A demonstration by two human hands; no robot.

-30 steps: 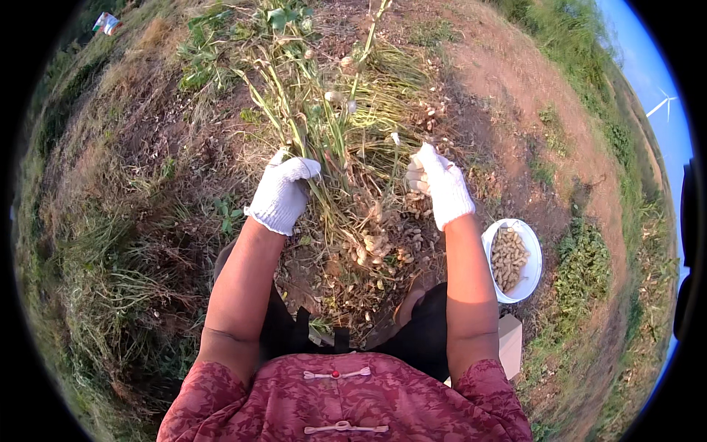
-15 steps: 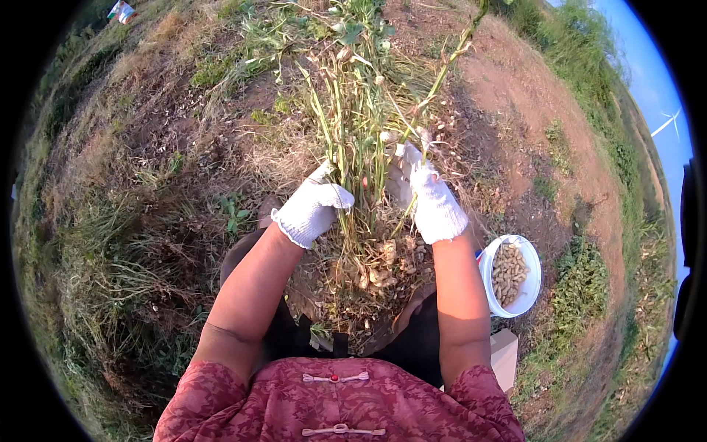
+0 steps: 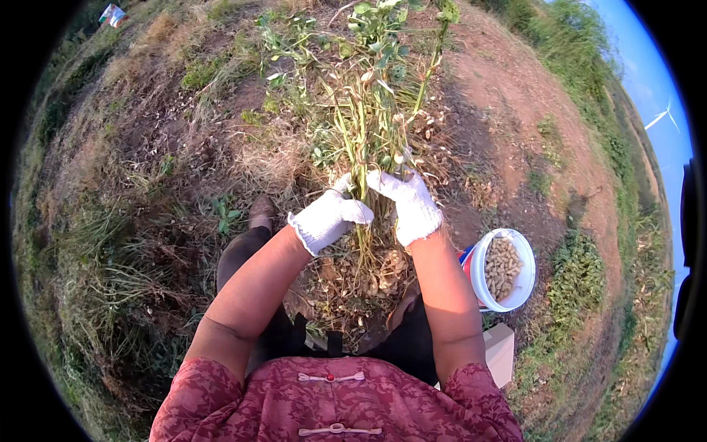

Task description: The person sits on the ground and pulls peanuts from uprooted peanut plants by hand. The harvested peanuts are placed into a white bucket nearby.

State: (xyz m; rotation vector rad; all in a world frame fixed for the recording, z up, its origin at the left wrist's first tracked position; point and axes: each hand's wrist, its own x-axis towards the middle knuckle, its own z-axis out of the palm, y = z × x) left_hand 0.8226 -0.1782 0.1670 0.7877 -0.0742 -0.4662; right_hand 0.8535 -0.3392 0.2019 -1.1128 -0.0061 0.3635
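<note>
Head view: both hands wear white gloves and meet at the centre of the frame. The left hand [image 3: 328, 219] is closed around the stems of an uprooted peanut plant [image 3: 368, 110], gripping them from the left side. The right hand [image 3: 409, 205] is clamped on the same stems just beside it, the two gloves touching or nearly so. The plant stands roughly upright, its green leafy tops reaching to the upper centre of the frame, while its roots with clinging pods and soil [image 3: 361, 276] hang below the gloves, between the forearms. At the right centre, near the right elbow, sits a white bucket [image 3: 525, 276] partly filled with pale peanut pods. A pale box [image 3: 499, 352] lies just below the bucket. Dry grass and bare brown soil [image 3: 508, 110] surround the person.
</note>
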